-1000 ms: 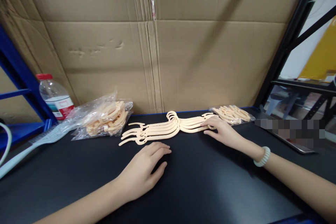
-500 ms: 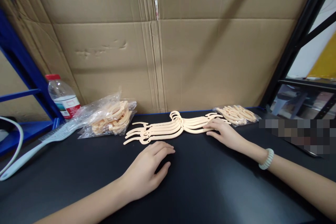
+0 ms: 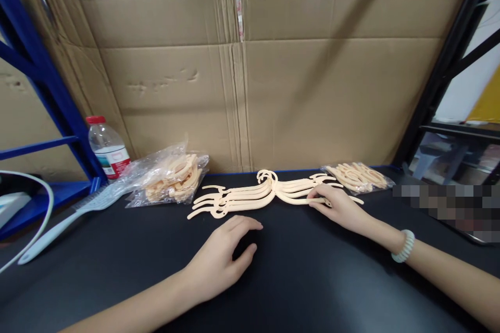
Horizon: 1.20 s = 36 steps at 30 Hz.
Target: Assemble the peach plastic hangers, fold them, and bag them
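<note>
A row of beige plastic clothes hangers (image 3: 250,196) lies overlapped on the black tabletop, hooks together at the back. My right hand (image 3: 332,205) is closed in a pinch around the right arm of the nearest hanger. That hanger's tip (image 3: 357,200) sticks out beyond my knuckles. In front of the row, my left hand (image 3: 222,252) rests near the table with fingers curved and thumb apart, holding nothing. Its fingertips are a little short of the hangers.
Clear plastic bags of hangers lie at the back left (image 3: 172,179) and back right (image 3: 357,177). On the left are a pale blue hairbrush (image 3: 54,237), a red-capped bottle (image 3: 107,151) and a white cable (image 3: 50,203). A cardboard wall (image 3: 175,93) stands behind. A blurred-out object lies far right.
My right hand has drawn the nearest hanger's right arm slightly forward, apart from the others. My left hand has hardly moved. The camera view has tilted upward a little.
</note>
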{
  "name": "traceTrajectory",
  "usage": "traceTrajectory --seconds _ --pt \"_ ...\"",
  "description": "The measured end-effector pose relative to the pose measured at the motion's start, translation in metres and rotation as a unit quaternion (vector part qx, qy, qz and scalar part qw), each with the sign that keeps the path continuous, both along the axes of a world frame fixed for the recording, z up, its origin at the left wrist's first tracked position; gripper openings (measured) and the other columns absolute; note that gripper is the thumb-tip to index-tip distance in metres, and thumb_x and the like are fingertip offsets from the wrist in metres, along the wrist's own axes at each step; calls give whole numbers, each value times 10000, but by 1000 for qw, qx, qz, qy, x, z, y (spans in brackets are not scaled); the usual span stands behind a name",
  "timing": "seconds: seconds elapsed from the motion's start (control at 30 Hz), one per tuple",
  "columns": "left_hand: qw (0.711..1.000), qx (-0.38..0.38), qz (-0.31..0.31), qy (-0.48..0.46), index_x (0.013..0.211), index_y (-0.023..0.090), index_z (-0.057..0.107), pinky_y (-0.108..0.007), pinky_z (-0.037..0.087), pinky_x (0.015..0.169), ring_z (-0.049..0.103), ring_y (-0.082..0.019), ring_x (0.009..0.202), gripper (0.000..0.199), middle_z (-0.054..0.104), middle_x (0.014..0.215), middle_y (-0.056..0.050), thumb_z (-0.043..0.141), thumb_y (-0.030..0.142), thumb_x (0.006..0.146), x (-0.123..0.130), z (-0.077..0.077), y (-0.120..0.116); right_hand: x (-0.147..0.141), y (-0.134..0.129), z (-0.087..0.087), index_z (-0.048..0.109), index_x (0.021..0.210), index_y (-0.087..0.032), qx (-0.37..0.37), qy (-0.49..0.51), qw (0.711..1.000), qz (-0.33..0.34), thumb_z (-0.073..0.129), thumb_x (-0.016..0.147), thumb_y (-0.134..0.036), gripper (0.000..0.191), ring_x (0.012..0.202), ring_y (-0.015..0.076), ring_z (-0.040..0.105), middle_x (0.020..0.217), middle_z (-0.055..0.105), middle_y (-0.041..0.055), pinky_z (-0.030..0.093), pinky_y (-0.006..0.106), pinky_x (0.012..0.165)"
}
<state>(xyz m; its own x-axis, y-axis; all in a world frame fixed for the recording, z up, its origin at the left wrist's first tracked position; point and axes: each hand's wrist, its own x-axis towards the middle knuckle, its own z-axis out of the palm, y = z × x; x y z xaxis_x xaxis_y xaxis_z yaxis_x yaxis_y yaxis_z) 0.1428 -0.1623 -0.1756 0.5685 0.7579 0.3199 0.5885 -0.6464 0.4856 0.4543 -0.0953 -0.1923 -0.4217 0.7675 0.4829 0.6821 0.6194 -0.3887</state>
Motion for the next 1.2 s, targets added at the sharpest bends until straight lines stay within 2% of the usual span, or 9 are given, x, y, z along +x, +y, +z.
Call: traceTrajectory --seconds 0.2,0.4,0.5,0.57,0.67,0.8,0.93,1.07,1.2 --pt "973 -155 69 -158 1089 204 606 -394 427 1003 564 -239 1126 290 630 1176 -77 546 255 809 0 1 4 0 -3 6 555 827 -204 -11 40 999 -32 509 870 -269 91 721 174 595 789 632 21 449 296 661" --pt "869 -305 140 -362 1053 133 589 -399 483 934 639 -257 989 374 647 1118 -138 664 262 711 1 4 12 6 -3 13 579 913 -206 23 90 993 -73 519 874 -369 178 730 193 608 840 656 45 479 327 659" --pt "805 -320 189 -462 1223 157 466 -389 515 895 667 -229 923 533 577 1236 -148 668 250 739 4 8 10 7 -5 17 596 977 -206 41 104 991 -72 522 874 -376 211 767 203 627 885 674 58 504 345 693" --pt "784 -303 208 -501 1275 177 403 -381 525 885 672 -217 908 595 530 1292 -153 674 242 749 6 10 8 5 -8 19 607 992 -206 53 95 992 -66 525 874 -360 210 782 204 633 897 681 63 511 344 698" --pt "803 -254 195 -502 1289 195 397 -372 532 866 662 -218 934 633 477 1346 -144 696 279 738 5 10 8 0 -14 20 615 990 -205 72 66 994 -47 530 874 -312 179 797 195 636 917 683 63 511 329 704" --pt "877 -187 150 -417 1360 245 373 -338 535 775 643 -208 915 701 548 1274 -94 684 343 739 0 1 12 -8 -22 19 618 988 -204 84 39 996 -9 522 883 -246 149 816 175 638 926 684 58 509 304 727" --pt "936 -140 124 -298 1202 187 597 -317 492 773 609 -200 859 456 641 1122 -94 612 366 782 -4 -6 14 -11 -26 19 631 991 -216 92 16 995 26 509 902 -244 153 848 168 637 927 683 49 506 291 758" --pt "946 -124 144 -264 1154 184 640 -300 462 730 570 -174 736 414 663 920 -60 564 382 798 -5 -3 14 -6 -25 22 636 1026 -220 116 -47 991 55 510 893 -198 184 853 177 616 922 677 55 499 307 766" --pt "935 -140 155 -285 1170 163 612 -282 452 678 541 -159 650 460 582 697 -3 576 399 777 -2 3 12 -1 -26 28 663 920 -217 186 -129 974 -24 505 897 -196 161 863 231 580 868 678 65 468 395 791"
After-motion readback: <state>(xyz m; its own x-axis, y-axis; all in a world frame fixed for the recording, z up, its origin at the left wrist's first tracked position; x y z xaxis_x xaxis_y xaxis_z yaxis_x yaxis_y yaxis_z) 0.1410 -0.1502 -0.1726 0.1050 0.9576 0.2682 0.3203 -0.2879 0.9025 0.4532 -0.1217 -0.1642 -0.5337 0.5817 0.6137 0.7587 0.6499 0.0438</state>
